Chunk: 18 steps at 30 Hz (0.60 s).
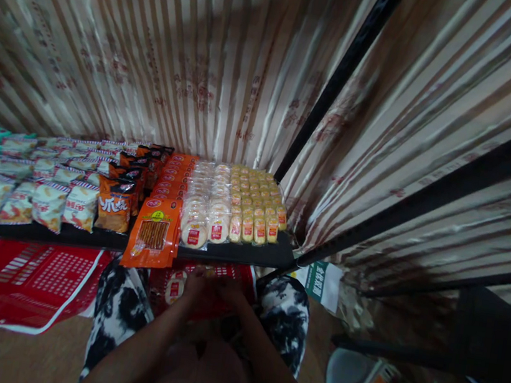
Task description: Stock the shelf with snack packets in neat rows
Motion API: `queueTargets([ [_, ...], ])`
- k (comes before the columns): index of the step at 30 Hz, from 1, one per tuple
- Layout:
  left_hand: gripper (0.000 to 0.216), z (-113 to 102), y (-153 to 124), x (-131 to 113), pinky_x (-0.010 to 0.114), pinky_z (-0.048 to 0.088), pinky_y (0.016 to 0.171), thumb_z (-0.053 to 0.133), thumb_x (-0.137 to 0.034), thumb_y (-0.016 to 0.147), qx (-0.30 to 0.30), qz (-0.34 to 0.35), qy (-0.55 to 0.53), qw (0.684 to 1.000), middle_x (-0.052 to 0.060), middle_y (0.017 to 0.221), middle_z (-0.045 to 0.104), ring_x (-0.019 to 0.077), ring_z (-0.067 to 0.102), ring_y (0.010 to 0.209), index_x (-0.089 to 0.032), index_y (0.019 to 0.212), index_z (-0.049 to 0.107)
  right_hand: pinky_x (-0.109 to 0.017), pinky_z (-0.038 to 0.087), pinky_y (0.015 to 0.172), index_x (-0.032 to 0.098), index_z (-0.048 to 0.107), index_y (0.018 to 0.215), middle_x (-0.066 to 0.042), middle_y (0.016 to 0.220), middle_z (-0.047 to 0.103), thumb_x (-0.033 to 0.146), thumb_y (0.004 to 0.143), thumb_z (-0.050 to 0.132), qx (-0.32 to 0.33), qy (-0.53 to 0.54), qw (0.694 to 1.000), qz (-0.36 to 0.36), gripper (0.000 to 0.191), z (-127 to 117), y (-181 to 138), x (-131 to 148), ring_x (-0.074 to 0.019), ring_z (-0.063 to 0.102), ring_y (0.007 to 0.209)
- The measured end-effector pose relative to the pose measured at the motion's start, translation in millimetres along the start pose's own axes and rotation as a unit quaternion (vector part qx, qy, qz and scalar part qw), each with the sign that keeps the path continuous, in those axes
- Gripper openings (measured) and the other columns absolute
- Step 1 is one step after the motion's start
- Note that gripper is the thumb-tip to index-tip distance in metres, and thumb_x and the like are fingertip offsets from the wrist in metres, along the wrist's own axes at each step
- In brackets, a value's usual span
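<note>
Both my forearms reach down between my knees into a red basket (250, 282) below the shelf edge. My left hand (195, 284) is inside it, beside a round pale packaged cracker (175, 288). Close to it on the right is my right hand (227, 289), near the basket's far side. A small yellowish packet (210, 271) shows between the hands; whether either hand touches it is unclear. The fingers of both hands are dark and blurred, so their grip cannot be made out.
On the black shelf (233, 252) stand rows of white snack bags (49, 205), orange-black bags (113, 204), orange flat packets (153, 231), wrapped round crackers (219, 227) and small yellow packets (259, 226). More red baskets (41, 282) lie left. Black posts (341, 77) and a striped curtain (230, 56) stand behind.
</note>
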<state>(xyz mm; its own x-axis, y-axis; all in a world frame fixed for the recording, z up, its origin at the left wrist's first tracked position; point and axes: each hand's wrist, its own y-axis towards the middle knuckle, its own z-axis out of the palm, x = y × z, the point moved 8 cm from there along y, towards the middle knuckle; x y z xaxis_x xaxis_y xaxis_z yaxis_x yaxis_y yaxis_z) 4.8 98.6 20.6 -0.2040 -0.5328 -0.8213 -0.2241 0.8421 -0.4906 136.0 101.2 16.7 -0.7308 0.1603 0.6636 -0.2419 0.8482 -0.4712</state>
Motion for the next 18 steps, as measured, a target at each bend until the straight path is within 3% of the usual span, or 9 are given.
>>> queueTargets([
  [4, 0.024, -3, -7, -2, 0.026, 0.049, 0.074, 0.051, 0.001, 0.064, -0.027, -0.014, -0.049, 0.998, 0.002, 0.075, 0.070, 0.0169, 0.066, 0.079, -0.017, 0.071, 0.065, -0.025, 0.044, 0.072, 0.014, 0.065, 0.087, -0.008, 0.093, 0.069, 0.020, 0.086, 0.047, -0.022, -0.007, 1.000, 0.014, 0.019, -6, -4, -4, -0.0160, 0.062, 0.085],
  [11, 0.024, -7, -22, -14, 0.024, 0.049, 0.070, 0.051, 0.003, 0.064, -0.051, -0.021, -0.093, 0.994, 0.001, 0.070, 0.067, 0.0141, 0.064, 0.069, -0.016, 0.072, 0.063, -0.021, 0.038, 0.062, 0.016, 0.064, 0.088, -0.005, 0.087, 0.069, 0.023, 0.082, 0.049, -0.038, -0.026, 0.999, -0.004, 0.018, -16, -21, 5, -0.0136, 0.060, 0.076],
  [18, 0.022, -7, -35, -26, 0.025, 0.050, 0.066, 0.051, 0.002, 0.065, -0.053, -0.020, -0.123, 0.991, 0.001, 0.065, 0.066, 0.0146, 0.064, 0.064, -0.017, 0.071, 0.061, -0.021, 0.034, 0.063, 0.014, 0.062, 0.090, -0.005, 0.084, 0.067, 0.019, 0.081, 0.047, -0.063, -0.071, 0.995, 0.006, 0.018, -24, -33, 10, -0.0133, 0.057, 0.074],
])
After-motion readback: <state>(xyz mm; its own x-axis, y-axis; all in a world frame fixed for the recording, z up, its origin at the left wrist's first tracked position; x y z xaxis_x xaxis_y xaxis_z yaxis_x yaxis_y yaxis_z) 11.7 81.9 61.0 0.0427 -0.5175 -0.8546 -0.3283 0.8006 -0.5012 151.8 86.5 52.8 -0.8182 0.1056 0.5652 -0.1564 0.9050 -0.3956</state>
